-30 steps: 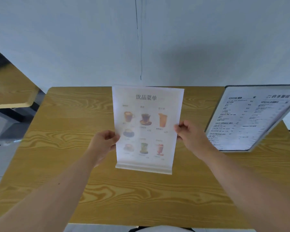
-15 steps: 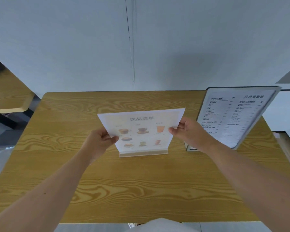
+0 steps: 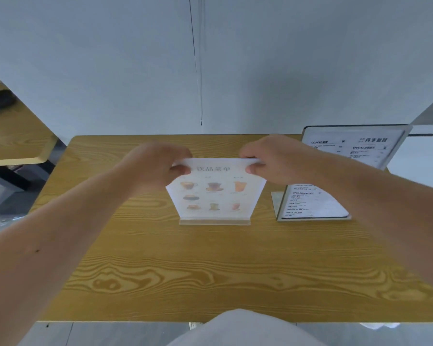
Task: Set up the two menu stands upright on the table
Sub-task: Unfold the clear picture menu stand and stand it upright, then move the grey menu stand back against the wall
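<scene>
Wooden table bears drinks menu stand, seemingly upright, both hands pinching.

Café or eatery, drinks menu stand, coffee price list, wood-grain tables

Both forearms bare to the frame edges, no sleeves, watch, rings or bands visible. Left hand: no jewellery; small dark mark on the forearm well back from the wrist. Right hand: likewise unadorned. Below and between the arms, near the bottom edge, a pale grey garment, plain, no print or seams discernible
</scene>
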